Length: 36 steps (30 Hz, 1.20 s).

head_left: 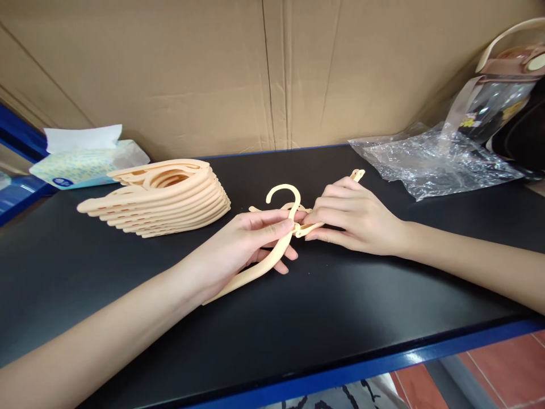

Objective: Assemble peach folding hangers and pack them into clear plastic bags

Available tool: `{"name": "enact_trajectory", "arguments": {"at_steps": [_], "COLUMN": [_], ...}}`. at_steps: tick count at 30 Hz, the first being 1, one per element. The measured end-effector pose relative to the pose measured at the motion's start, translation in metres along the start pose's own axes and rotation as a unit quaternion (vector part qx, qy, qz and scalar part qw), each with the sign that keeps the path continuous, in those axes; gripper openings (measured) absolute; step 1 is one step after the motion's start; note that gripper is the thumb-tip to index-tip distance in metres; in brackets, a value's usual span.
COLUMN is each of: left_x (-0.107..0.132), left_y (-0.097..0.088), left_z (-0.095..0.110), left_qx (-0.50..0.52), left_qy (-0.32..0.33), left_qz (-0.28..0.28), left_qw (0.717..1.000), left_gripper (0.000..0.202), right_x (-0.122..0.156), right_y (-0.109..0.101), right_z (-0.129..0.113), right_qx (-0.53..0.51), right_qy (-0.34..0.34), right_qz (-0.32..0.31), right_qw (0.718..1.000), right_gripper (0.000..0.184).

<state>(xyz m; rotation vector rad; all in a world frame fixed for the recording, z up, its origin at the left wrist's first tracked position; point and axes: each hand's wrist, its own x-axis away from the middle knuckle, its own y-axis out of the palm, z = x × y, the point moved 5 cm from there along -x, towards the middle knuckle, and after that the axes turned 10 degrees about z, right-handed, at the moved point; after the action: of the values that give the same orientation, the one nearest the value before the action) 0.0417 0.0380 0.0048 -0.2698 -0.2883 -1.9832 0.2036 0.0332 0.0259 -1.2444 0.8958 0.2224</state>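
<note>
Between my hands is a cream plastic folding hanger [268, 260], its hook curving upward. My left hand [251, 236] pinches it just below the hook, thumb on top, with one arm of the hanger running down toward me under the palm. My right hand [349, 216] is closed around the hanger's other arm, most of which its fingers hide; a tip of that arm pokes out above the knuckles. Another cream piece shows partly behind the hook, mostly hidden by my hands. To the left lies a neat stack of folded cream hangers [187, 201].
A tissue pack [89, 162] sits behind the stack at the back left. Crumpled clear plastic [434, 162] lies at the back right, beside a clear bottle [502, 96] with a brown lid. Cardboard [191, 74] stands behind the black table [298, 324], which has a blue front edge.
</note>
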Motion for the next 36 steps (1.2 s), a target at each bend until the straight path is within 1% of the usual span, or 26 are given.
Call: {"name": "enact_trajectory", "arguments": {"at_steps": [8,14,18,23,31,36], "left_x": [-0.0006,0.0020,0.0023,0.0023,0.0037,0.0031], "left_y": [-0.0002,0.0035,0.0032,0.0021,0.0030,0.0038], "left_z": [-0.0008,0.0023,0.0026,0.0023,0.0028,0.0013], "left_qx": [0.015,0.022,0.011,0.009,-0.001,-0.031], "left_qy": [0.000,-0.002,0.000,-0.002,-0.011,0.010], "left_qz": [-0.003,0.019,0.032,0.042,0.048,0.033], "left_qw": [1.000,1.000,0.999,0.999,0.999,0.999], "left_gripper": [0.016,0.015,0.014,0.014,0.017,0.019], "right_x": [-0.0003,-0.0009,-0.0008,-0.0016,-0.0006,0.0008], "right_y": [-0.0014,-0.0005,-0.0001,-0.0012,-0.0012,-0.0017], "right_z": [-0.0009,-0.0030,-0.0044,-0.0064,-0.0065,-0.0063], "right_qx": [0.034,0.036,0.046,0.047,0.037,0.040], "right_qy": [0.009,-0.011,-0.023,-0.033,-0.027,-0.034], "right_qz": [0.011,0.004,0.002,0.013,0.016,0.022], "right_qw": [0.999,0.999,0.999,0.998,0.999,0.998], "right_gripper": [0.024,0.027,0.029,0.029,0.025,0.028]}}
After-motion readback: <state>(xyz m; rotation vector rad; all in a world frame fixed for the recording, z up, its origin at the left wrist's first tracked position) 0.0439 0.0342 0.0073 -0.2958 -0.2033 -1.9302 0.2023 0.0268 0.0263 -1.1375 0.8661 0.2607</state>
